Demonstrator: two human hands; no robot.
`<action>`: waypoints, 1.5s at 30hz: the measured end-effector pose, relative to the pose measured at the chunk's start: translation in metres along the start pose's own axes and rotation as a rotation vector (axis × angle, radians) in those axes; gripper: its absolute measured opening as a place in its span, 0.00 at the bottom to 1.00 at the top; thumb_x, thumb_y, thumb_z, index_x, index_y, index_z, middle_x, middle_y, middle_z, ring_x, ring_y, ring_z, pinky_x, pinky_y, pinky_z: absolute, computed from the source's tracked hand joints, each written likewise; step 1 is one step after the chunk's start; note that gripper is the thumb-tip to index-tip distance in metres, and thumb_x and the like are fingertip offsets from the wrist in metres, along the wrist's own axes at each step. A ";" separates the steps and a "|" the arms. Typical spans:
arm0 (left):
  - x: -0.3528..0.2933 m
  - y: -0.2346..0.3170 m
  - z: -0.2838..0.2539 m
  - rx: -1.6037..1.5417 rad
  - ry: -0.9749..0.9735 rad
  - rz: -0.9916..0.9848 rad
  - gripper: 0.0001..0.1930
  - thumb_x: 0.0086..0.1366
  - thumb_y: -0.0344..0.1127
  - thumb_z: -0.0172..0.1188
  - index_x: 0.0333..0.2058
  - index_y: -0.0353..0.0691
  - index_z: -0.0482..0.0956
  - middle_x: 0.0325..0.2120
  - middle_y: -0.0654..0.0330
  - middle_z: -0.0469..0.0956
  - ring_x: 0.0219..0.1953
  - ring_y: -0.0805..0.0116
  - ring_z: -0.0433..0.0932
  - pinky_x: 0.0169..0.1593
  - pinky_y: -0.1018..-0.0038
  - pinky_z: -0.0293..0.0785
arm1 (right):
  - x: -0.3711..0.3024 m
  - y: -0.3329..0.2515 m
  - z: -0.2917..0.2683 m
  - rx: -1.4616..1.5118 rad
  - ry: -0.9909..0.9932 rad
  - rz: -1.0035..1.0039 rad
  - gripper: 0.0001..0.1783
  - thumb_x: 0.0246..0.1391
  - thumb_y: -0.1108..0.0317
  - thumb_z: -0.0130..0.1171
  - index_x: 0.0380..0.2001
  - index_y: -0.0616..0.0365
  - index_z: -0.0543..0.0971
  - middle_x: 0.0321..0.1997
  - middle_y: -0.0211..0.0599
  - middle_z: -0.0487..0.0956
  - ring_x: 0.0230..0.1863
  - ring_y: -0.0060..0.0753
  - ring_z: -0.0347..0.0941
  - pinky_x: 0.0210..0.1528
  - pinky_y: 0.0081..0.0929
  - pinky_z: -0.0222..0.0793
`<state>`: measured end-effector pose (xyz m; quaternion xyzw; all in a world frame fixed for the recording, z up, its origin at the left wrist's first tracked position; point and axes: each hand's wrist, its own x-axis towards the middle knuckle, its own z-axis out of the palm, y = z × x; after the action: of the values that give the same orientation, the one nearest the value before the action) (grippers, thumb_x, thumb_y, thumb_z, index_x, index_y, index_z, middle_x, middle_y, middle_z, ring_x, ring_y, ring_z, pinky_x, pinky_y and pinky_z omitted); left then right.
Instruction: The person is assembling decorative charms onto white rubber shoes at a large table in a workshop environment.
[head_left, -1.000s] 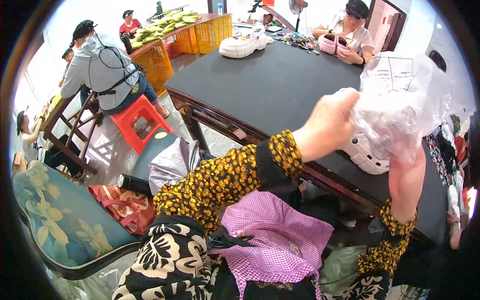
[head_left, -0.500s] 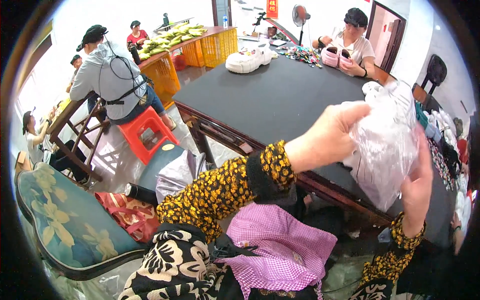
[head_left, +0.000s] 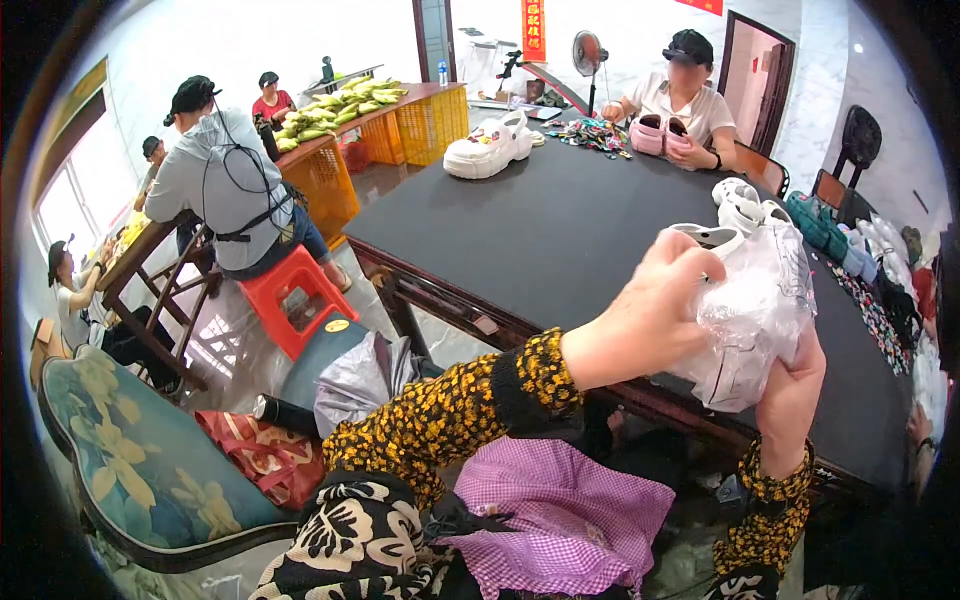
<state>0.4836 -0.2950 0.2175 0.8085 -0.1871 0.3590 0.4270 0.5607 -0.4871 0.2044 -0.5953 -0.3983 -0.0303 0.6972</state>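
A clear plastic bag (head_left: pixel 752 300) wraps white clog-style shoes (head_left: pixel 735 378) over the near right edge of the dark table. Curled fingers of my left hand (head_left: pixel 645 310) pinch the bag on its left side. From the lower right, my right hand (head_left: pixel 795 390) grips the wrapped shoes, its fingers partly hidden behind them. Just beyond the bag, more white clogs (head_left: pixel 738 203) stand on the table; the bag hides part of them. Glare on the plastic blurs the shoes' outlines.
Another white clog (head_left: pixel 487 147) with small charms stands at the table's (head_left: pixel 520 240) far left. Across, a person (head_left: pixel 690 115) holds pink clogs (head_left: pixel 662 137) beside a pile of colourful small pieces (head_left: pixel 590 136). More goods (head_left: pixel 870 260) line the right side. A red stool (head_left: pixel 295 300) and patterned chair (head_left: pixel 140 440) stand left.
The bagged shoes have tilted and moved slightly left, and the bag's loose lower corner no longer hangs down. Both hands have shifted lower. More of the white clogs behind now shows.
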 end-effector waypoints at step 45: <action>0.077 -0.081 0.025 0.730 -0.549 0.188 0.13 0.49 0.22 0.49 0.33 0.39 0.78 0.36 0.52 0.75 0.37 0.49 0.72 0.44 0.62 0.69 | 0.021 0.104 -0.067 -1.249 0.051 -0.282 0.19 0.54 0.66 0.50 0.48 0.61 0.71 0.52 0.44 0.72 0.55 0.42 0.64 0.55 0.39 0.56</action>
<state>0.5952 -0.2690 0.2200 0.9505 -0.2272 0.2115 0.0148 0.6632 -0.5049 0.1349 -0.8303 -0.3636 -0.3620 0.2177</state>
